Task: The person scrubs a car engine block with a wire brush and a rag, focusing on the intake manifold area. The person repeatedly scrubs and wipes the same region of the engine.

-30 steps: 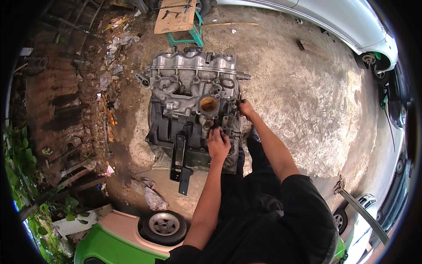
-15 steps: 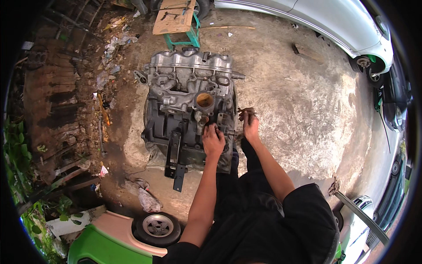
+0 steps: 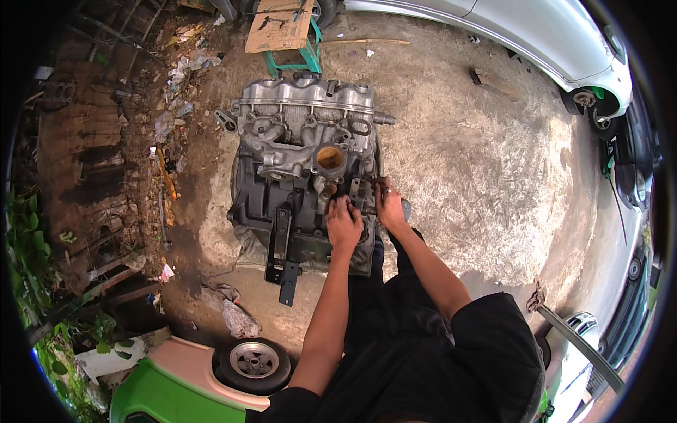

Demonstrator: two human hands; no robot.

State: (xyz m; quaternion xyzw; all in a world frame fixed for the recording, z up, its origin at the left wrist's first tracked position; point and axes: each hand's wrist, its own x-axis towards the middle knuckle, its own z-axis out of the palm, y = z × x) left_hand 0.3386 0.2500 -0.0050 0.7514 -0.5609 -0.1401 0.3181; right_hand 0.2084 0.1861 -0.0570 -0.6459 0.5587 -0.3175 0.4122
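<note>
A car engine (image 3: 310,116) stands upright on the ground in front of me, its silver intake manifold (image 3: 282,151) above a dark block. My left hand (image 3: 344,224) reaches onto the block just below the round manifold opening (image 3: 329,158). Its fingers are bent and closed beside a small metal fitting; their tips are partly hidden, and what they grip cannot be made out. At the engine's right edge, my right hand (image 3: 389,206) is closed with its fingertips against a metal bracket (image 3: 361,190). Anything small inside those fingers is hidden. A black bracket (image 3: 281,243) projects from the block's lower front.
Behind the engine, a cardboard-topped green stool (image 3: 282,32) carries a few tools. A silver car (image 3: 522,39) is at the far right. Litter and rusty metal sheets (image 3: 84,176) lie left. A wheel (image 3: 254,363) and a green-and-pink panel (image 3: 176,374) lie near my left.
My right hand has moved left, from beside the engine with a small dark piece in its fingers, to the engine's right edge. My left hand stays nearly in place.
</note>
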